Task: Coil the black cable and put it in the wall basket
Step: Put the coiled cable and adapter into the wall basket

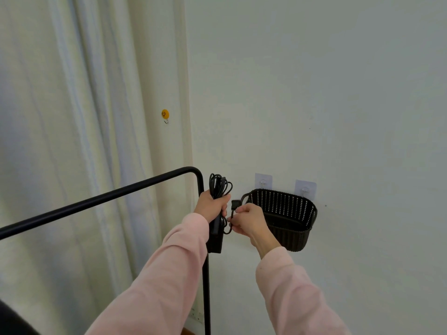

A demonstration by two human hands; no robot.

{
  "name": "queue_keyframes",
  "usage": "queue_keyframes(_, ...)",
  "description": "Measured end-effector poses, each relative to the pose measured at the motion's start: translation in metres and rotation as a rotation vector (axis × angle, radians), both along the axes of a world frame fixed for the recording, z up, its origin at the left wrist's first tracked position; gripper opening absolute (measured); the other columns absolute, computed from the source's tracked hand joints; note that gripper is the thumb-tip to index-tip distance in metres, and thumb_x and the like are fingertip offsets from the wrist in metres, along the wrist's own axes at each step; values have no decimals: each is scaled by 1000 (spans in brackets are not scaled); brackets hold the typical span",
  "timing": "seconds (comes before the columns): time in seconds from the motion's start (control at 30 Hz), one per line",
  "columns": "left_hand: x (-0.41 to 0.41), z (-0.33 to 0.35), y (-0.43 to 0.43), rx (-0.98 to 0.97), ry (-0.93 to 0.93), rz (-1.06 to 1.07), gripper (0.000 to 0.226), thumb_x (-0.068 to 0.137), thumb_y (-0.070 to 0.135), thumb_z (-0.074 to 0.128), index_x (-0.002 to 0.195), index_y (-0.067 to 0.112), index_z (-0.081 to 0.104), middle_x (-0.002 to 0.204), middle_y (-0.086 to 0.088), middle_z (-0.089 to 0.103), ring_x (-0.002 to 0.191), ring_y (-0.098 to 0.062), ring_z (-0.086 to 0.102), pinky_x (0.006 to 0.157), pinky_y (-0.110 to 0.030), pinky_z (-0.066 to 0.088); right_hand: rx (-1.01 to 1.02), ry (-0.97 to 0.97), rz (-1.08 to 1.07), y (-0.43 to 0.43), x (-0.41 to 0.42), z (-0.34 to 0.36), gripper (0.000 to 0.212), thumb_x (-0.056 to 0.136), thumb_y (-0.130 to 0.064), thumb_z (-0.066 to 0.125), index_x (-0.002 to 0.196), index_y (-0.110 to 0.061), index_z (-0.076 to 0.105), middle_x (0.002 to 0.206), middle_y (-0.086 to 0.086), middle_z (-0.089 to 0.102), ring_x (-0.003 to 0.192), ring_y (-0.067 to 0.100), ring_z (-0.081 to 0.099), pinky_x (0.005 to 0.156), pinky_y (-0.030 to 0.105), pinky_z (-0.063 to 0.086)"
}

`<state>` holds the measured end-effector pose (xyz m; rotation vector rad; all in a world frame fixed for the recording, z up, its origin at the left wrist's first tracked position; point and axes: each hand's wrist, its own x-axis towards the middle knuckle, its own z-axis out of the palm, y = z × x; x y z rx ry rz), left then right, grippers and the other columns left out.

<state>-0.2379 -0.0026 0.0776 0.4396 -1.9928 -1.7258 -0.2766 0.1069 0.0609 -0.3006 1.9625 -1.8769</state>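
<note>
Head view: left hand (212,206) has a closed grip around the coiled black cable (219,186). Loops stand up above the fist; the black power brick (216,234) hangs below it, its lower end overlapping the left pink sleeve (169,269). Right hand (249,222) is just right of the left one, fingertips pinching the cable's loose end. The plug (235,204) pokes up above that pinch; its shape is too small to make out. A short cable run between the two hands dips under the right fingers and is partly hidden. Dark woven wall basket (290,211) hangs right of the right hand from two clear adhesive hooks (263,182); the right wrist covers its lower left corner, and I can't tell what's inside. Cable is all outside the basket. Black rack tube (96,199) runs left of the left hand, its upright hidden behind the forearm and brick. Yellow smiley hook (165,114) sits up-left on the wall beside the pale curtain (72,117).
</note>
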Motion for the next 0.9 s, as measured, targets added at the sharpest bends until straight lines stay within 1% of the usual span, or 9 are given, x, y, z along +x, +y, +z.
queue_keyframes(0.07,1,0,1,-50,-8,3,28,87,6,56,60,9,47,45,-1,49,32,-8,47,45,-22,44,-32,24,9,0,-1,4,30,82,14,51,106,-4,51,81,11,61,74,14,62,63,23,54)
queue_keyframes(0.2,-2,0,2,-117,-23,35,15,87,11,58,73,7,55,61,-3,55,44,-10,55,41,-15,46,-58,161,3,0,-3,9,28,81,15,53,103,1,62,71,9,63,64,14,60,57,18,50)
queue_keyframes(0.33,-7,0,6,-120,-14,-2,10,88,15,57,86,6,58,65,-3,57,54,-15,55,46,-14,48,-29,337,6,-1,-6,7,32,79,14,47,72,-9,69,63,10,60,68,24,59,61,26,49)
queue_keyframes(0.47,-13,-6,8,-108,-27,5,16,86,21,60,72,14,62,67,-2,60,67,-19,58,73,-32,50,63,448,29,1,-15,5,25,79,14,44,66,7,64,65,13,55,69,25,58,60,24,52)
queue_keyframes(0.53,-15,-5,10,-57,-2,19,20,85,17,61,65,15,60,65,-4,58,66,-20,57,71,-32,49,90,489,77,2,-18,6,22,80,13,45,77,14,67,70,15,57,71,23,58,60,21,53)
queue_keyframes(0.6,-18,-5,13,-54,28,32,22,86,13,59,64,14,57,64,-5,58,63,-20,55,67,-28,48,99,465,114,6,-23,11,23,84,8,48,84,7,71,75,13,62,72,18,60,61,18,54)
queue_keyframes(0.67,-21,-4,16,-56,42,30,29,88,10,55,59,14,57,56,1,62,60,-16,57,65,-23,48,109,406,39,11,-40,14,22,84,5,52,80,-5,71,79,11,64,73,19,63,69,30,58)
queue_keyframes(0.77,-27,-6,17,-59,17,24,40,90,14,51,51,13,55,40,5,62,65,-22,57,72,-29,47,418,450,-171,28,-80,8,21,83,4,47,78,-6,65,82,13,62,79,29,61,78,41,56)
queue_keyframes(0.9,-38,-5,19,-59,9,35,36,89,18,51,53,14,49,35,5,56,66,-25,56,77,-34,46,903,383,-50,41,-101,-14,18,91,-5,45,106,-3,54,109,16,59,97,30,58,80,37,48)
